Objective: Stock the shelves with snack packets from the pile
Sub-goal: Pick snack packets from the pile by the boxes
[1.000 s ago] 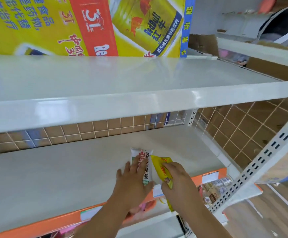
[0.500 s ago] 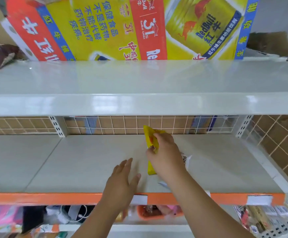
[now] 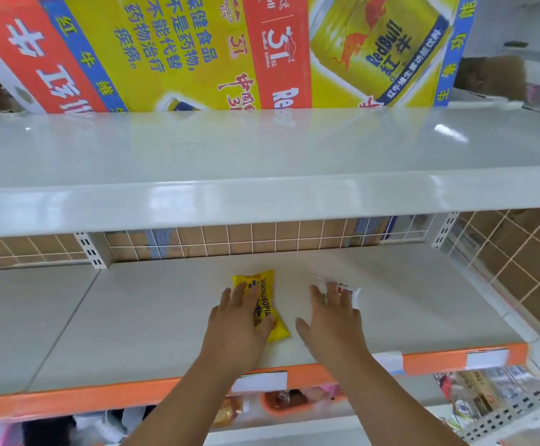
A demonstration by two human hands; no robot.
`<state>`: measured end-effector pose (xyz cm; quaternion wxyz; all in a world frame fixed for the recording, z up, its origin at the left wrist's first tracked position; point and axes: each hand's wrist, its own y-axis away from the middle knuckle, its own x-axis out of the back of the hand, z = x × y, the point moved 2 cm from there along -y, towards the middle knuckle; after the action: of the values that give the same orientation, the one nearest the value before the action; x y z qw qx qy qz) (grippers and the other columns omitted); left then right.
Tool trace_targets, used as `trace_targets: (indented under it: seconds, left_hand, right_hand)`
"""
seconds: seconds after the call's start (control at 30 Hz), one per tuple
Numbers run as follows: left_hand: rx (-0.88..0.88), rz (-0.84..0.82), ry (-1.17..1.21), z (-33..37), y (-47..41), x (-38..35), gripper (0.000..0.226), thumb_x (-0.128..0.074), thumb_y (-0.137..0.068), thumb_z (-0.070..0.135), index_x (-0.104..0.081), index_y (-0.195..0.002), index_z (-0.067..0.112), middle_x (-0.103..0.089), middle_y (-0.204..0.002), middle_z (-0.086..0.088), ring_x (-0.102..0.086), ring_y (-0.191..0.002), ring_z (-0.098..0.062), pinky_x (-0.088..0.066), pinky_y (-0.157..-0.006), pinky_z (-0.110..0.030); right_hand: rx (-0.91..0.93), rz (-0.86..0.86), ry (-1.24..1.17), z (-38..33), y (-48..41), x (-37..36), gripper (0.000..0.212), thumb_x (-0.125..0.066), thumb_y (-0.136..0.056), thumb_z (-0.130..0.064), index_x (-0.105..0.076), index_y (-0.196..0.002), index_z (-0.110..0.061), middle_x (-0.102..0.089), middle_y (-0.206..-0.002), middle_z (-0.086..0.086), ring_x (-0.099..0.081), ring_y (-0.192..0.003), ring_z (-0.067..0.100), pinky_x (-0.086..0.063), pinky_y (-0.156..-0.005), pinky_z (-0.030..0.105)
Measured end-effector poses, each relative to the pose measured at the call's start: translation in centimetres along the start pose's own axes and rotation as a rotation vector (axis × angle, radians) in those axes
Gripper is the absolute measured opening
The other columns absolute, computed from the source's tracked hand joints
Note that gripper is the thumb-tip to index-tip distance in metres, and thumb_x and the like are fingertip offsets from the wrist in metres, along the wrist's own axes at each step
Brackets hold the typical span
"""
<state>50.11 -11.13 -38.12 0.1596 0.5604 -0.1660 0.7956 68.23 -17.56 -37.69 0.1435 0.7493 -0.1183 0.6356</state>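
My left hand [image 3: 239, 320] lies flat, fingers straight and slightly spread, pressing the glossy yellow packet [image 3: 265, 297], a soft oblong pouch lying flat on the smooth pale shelf [image 3: 152, 317] near its orange front strip [image 3: 101, 399]. My right hand [image 3: 334, 320] is spread too, fingertips over the crinkly white packet [image 3: 350, 292] just beside it; can't tell if it presses. A wire grid [image 3: 262, 236] backs the shelf, and a printed carton [image 3: 198, 53] sits on the glossy top shelf [image 3: 262, 149].

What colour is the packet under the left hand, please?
The packet is yellow with blue lettering; head view.
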Motion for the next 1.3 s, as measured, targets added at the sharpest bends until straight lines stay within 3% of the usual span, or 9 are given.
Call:
trace_targets:
  seconds: [0.1, 0.23, 0.4, 0.5, 0.7, 0.97, 1.3]
  left_hand:
    - [-0.001, -0.069, -0.094, 1.4, -2.6, -2.1, 0.079, -0.023, -0.091, 0.068, -0.021, -0.160, 0.030, -0.018, -0.166, 0.000, -0.016, -0.152, -0.029, -0.035, -0.113, -0.046]
    - [-0.015, -0.125, -0.143, 2.3, -4.0, -4.6, 0.073, -0.031, -0.097, 0.062, -0.015, -0.161, 0.031, -0.006, -0.170, -0.003, -0.002, -0.155, -0.032, -0.029, -0.117, -0.047]
    - [-0.065, -0.109, -0.124, 3.5, -5.2, -5.1, 0.075, -0.026, -0.091, 0.060, -0.020, -0.160, 0.031, -0.009, -0.170, -0.002, -0.003, -0.156, -0.028, -0.028, -0.120, -0.043]
    - [-0.083, -0.096, -0.127, 4.3, -5.4, -5.5, 0.083, -0.013, -0.084, 0.062, -0.020, -0.161, 0.031, -0.010, -0.170, 0.000, -0.003, -0.156, -0.026, -0.025, -0.122, -0.041]
    - [-0.139, -0.089, -0.082, 7.7, -7.3, -6.9, 0.092, -0.008, -0.075, 0.066, -0.021, -0.161, 0.035, -0.009, -0.171, 0.005, -0.002, -0.157, -0.023, -0.020, -0.125, -0.038]
    - [-0.189, -0.092, -0.062, 14.9, -9.9, -9.8, 0.079, -0.026, -0.087, 0.056, -0.021, -0.161, 0.032, -0.012, -0.170, 0.004, -0.006, -0.157, -0.024, -0.023, -0.124, -0.039]
    - [-0.160, -0.045, -0.051, 20.9, -12.9, -12.5, 0.076, -0.030, -0.087, 0.053, -0.022, -0.161, 0.033, -0.013, -0.170, 0.007, -0.004, -0.157, -0.021, -0.023, -0.125, -0.039]
  right_hand:
    - [-0.005, -0.044, 0.073, 0.6, -0.1, -1.7, 0.077, -0.036, -0.098, -0.060, -0.008, -0.161, -0.026, -0.001, -0.168, 0.010, 0.001, -0.154, 0.036, -0.020, -0.119, 0.048]
    - [-0.014, -0.006, 0.041, 1.9, -1.2, -2.0, 0.080, -0.036, -0.097, -0.055, -0.002, -0.162, -0.022, 0.004, -0.169, 0.004, 0.004, -0.155, 0.030, -0.018, -0.120, 0.046]
    - [-0.079, -0.020, 0.041, 5.5, -2.6, -1.0, 0.080, -0.041, -0.092, -0.050, -0.011, -0.160, -0.022, 0.003, -0.169, -0.001, 0.003, -0.154, 0.031, -0.025, -0.115, 0.045]
    - [-0.100, -0.044, 0.044, 8.4, -3.6, -0.2, 0.080, -0.043, -0.090, -0.049, -0.013, -0.160, -0.023, 0.003, -0.169, -0.002, 0.004, -0.154, 0.032, -0.025, -0.116, 0.046]
    - [-0.127, -0.042, 0.029, 13.9, -5.4, 0.8, 0.077, -0.049, -0.088, -0.050, -0.023, -0.157, -0.026, 0.006, -0.169, 0.001, 0.004, -0.154, 0.034, -0.024, -0.118, 0.045]
    - [-0.105, -0.062, -0.010, 20.1, -8.5, 1.7, 0.074, -0.048, -0.092, -0.042, -0.018, -0.159, -0.036, 0.006, -0.169, -0.009, 0.008, -0.155, 0.021, -0.023, -0.119, 0.046]
    - [-0.021, -0.005, 0.036, 27.3, -13.6, 2.6, 0.070, -0.053, -0.095, -0.037, -0.022, -0.159, -0.036, -0.003, -0.169, -0.006, -0.001, -0.155, 0.026, -0.025, -0.120, 0.048]
